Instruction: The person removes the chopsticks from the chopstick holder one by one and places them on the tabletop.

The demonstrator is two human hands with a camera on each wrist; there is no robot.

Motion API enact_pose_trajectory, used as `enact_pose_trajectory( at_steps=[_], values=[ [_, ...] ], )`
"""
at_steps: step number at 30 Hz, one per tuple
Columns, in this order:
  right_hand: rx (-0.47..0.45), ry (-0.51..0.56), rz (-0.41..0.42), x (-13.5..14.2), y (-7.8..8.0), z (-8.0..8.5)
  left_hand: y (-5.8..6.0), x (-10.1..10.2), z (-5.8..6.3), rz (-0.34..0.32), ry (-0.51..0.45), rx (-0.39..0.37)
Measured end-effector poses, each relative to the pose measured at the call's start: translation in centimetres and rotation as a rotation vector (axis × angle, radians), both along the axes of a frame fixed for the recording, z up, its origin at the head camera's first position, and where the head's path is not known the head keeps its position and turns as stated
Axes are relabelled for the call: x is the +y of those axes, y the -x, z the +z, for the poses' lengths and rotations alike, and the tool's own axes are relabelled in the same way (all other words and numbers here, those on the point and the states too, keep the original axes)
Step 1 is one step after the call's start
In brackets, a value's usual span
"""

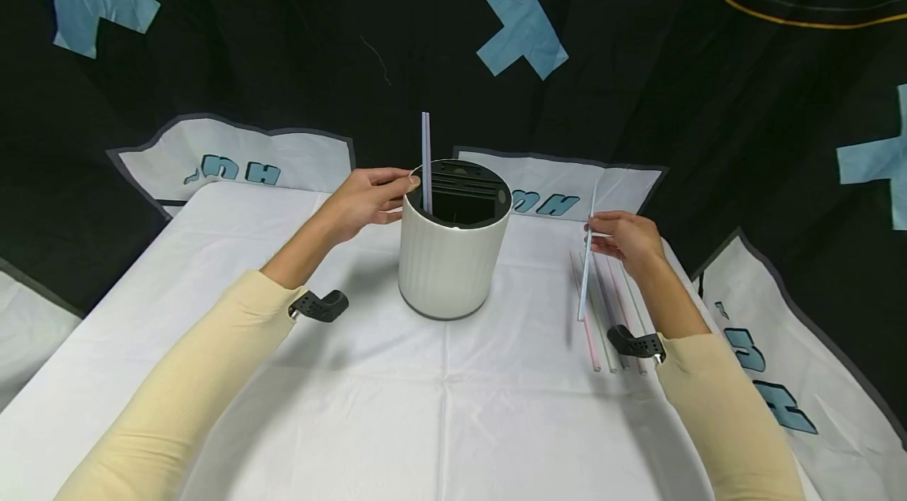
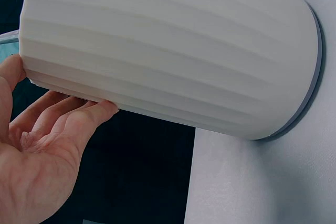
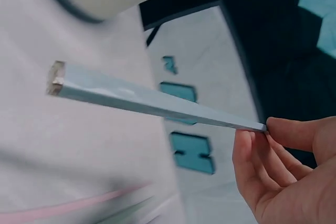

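Note:
A white ribbed bin (image 1: 453, 269) with a dark inside stands upright on the table, a pale purple stick or pair of sticks (image 1: 426, 146) poking up from its left side. My left hand (image 1: 368, 202) holds the bin's left rim, thumb at the edge and fingers against the outer wall; the left wrist view shows the hand (image 2: 52, 135) touching the ribbed wall (image 2: 173, 51). To the right, my right hand (image 1: 623, 239) pinches a long light blue stick (image 1: 585, 280) near its upper end. Its lower end points toward the camera in the right wrist view (image 3: 131, 98).
Several thin sticks, among them a pink one (image 1: 592, 343), lie on the white tablecloth (image 1: 397, 406) below the right hand. A black printed cloth (image 1: 319, 52) hangs behind the table. Black wrist mounts (image 1: 320, 306) sit at both sleeves.

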State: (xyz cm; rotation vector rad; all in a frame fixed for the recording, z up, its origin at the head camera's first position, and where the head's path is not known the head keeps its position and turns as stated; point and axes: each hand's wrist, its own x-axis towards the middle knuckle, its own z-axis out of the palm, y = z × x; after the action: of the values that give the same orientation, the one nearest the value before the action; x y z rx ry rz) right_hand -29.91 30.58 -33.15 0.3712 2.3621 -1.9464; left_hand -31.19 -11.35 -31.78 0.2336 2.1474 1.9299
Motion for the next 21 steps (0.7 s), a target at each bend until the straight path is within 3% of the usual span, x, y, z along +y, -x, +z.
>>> enact_pose_trajectory(
  at_steps=[9, 21],
  values=[
    [-0.079, -0.100, 0.112, 0.6, -0.2, -4.1, 0.1, 0.0, 0.0, 0.003, 0.000, -0.004],
    [-0.163, -0.226, 0.134, 1.1, -0.2, -7.8, 0.0, 0.1, 0.0, 0.001, 0.001, 0.001]
  ],
)
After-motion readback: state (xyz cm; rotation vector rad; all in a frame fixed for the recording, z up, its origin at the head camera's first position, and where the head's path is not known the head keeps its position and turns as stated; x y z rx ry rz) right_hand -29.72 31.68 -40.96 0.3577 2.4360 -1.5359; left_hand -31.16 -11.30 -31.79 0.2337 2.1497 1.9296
